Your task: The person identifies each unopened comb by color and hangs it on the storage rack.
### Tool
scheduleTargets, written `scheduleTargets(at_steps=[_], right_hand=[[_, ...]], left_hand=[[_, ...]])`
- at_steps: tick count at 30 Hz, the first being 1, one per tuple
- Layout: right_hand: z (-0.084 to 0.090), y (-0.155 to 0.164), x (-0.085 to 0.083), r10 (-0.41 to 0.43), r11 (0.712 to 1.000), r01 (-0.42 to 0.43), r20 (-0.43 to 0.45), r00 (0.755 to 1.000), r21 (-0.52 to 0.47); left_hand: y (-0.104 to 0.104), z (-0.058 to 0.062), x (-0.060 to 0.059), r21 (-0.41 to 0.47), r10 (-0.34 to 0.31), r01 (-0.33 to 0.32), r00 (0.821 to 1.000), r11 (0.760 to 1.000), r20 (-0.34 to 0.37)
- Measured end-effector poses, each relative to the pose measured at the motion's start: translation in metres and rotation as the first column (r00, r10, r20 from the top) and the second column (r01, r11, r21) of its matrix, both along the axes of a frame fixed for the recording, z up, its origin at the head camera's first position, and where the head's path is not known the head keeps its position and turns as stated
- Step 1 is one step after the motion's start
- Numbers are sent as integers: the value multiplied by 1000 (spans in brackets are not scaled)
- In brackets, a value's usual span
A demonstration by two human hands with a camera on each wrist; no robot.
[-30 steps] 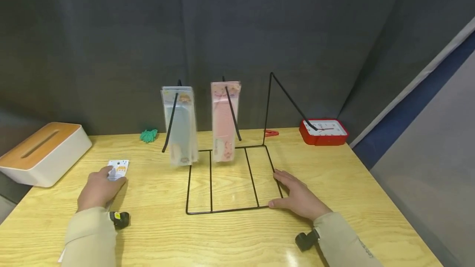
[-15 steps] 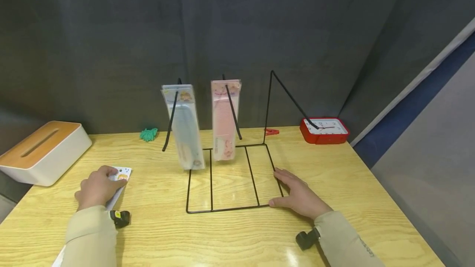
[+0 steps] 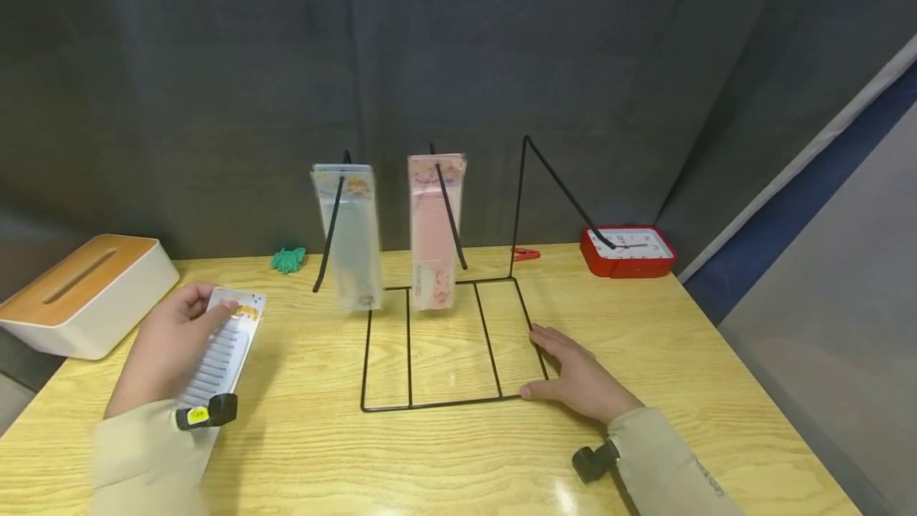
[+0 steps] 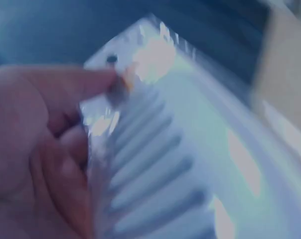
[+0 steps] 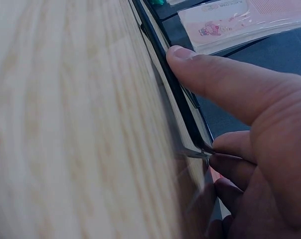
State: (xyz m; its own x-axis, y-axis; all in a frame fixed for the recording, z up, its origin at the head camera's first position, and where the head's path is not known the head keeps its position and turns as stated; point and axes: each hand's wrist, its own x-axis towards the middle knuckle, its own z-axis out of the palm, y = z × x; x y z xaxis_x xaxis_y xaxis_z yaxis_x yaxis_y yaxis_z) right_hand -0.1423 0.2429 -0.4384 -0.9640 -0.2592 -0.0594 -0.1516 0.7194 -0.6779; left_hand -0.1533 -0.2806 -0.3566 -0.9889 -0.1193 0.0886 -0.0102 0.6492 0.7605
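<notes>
Wooden table (image 3: 458, 452) spans the scene. Black wire display rack (image 3: 444, 345) stands at centre, its flat base on the table; a blue packaged comb (image 3: 349, 237) and a pink packaged comb (image 3: 433, 229) hang from its two left hooks. Tissue box (image 3: 79, 293) lies at 9 o'clock of the rack, red clock (image 3: 627, 251) at 2 o'clock. Right hand (image 3: 580, 381) rests at the base's 4 o'clock corner, fingers fairly straight, touching the wire. Left hand (image 3: 168, 345), at 8 o'clock of the rack, pinches a white packaged comb (image 3: 222, 345) near its top, thumb across the packet, held above the table.
</notes>
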Motion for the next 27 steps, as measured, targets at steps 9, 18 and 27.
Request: scheduleTargets(at_steps=[9,18,27], right_hand=[[0,0,0,5,1000,-5,-5,1000,2],[-1,2,0,7,1000,-7,-3,1000,-6],[-1,2,-1,9,1000,-9,-2,1000,4]], left_hand=[[58,62,49,263,-288,433,846,862,-448],[119,75,66,388,-232,542,757,745,-610],[132,71,67,436,-151,540,735,720,-661]])
